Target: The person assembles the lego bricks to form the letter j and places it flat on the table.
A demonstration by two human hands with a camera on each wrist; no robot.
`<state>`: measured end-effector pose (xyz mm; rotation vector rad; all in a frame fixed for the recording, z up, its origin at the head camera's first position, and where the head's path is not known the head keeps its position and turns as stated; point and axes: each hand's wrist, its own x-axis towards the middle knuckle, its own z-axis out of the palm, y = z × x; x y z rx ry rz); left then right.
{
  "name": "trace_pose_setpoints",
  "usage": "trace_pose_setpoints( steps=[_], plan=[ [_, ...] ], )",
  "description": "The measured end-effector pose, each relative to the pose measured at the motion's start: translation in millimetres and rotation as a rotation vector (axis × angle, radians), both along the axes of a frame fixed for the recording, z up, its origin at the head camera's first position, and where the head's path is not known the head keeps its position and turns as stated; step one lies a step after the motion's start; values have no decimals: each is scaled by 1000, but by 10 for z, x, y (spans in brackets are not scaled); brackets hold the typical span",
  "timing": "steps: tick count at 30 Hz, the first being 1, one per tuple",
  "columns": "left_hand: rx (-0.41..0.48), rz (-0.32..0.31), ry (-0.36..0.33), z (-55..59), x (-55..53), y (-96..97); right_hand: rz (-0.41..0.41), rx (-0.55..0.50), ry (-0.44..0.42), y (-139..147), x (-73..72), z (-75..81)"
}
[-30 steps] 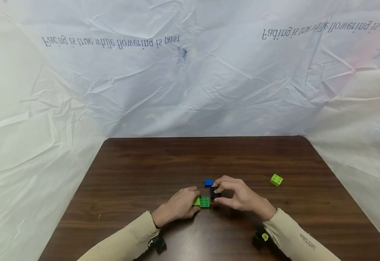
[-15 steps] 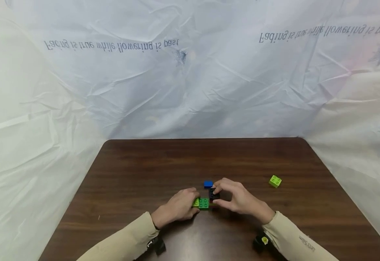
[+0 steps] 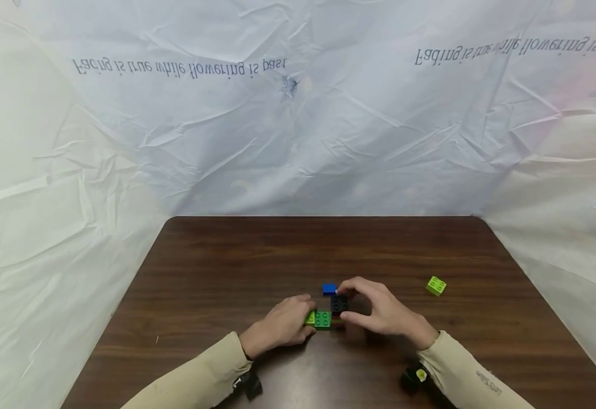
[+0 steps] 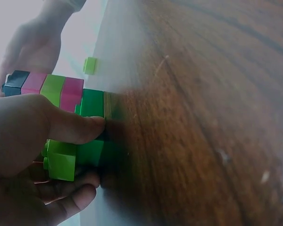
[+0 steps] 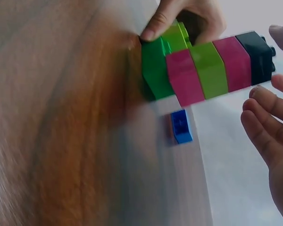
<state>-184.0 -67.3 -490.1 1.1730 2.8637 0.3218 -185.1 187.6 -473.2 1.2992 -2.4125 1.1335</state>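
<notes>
A toy building-brick stack rises from a green brick base point(image 5: 154, 68): magenta, then a lime brick point(image 5: 209, 70), magenta again, and a black brick point(image 5: 257, 57) on top. Another lime brick point(image 4: 61, 161) sits on the base's other end. My left hand point(image 3: 283, 321) grips that end, thumb on one side and fingers on the other. My right hand point(image 3: 382, 309) is beside the black brick, thumb and fingers spread apart around its top. In the right wrist view, those fingers point(image 5: 269, 106) look clear of the brick.
A blue brick point(image 3: 329, 289) lies on the table just behind the stack. Farther right lies a loose lime brick point(image 3: 436, 286). The brown wooden table point(image 3: 226, 255) is enclosed by white printed sheeting point(image 3: 298, 142) at the back and sides.
My right thumb and fingers have spread from their pinch on the black brick, which stays atop the stack. My left hand keeps its grip on the base.
</notes>
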Motion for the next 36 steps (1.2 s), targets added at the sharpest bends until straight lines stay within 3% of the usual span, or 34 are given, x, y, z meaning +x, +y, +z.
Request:
trace_pose_setpoints(
  steps=[4, 10, 27, 36],
  plan=[
    [-2, -3, 4, -5, 1, -4, -55, -15, 48, 86, -53, 5],
    [0, -17, 23, 11, 9, -14, -204, -1, 121, 243, -138, 20],
    [10, -8, -1, -15, 8, -18, -473, 29, 197, 624, -235, 38],
    [6, -9, 0, -20, 7, -23, -613, 57, 166, 870, -270, 39]
  ],
)
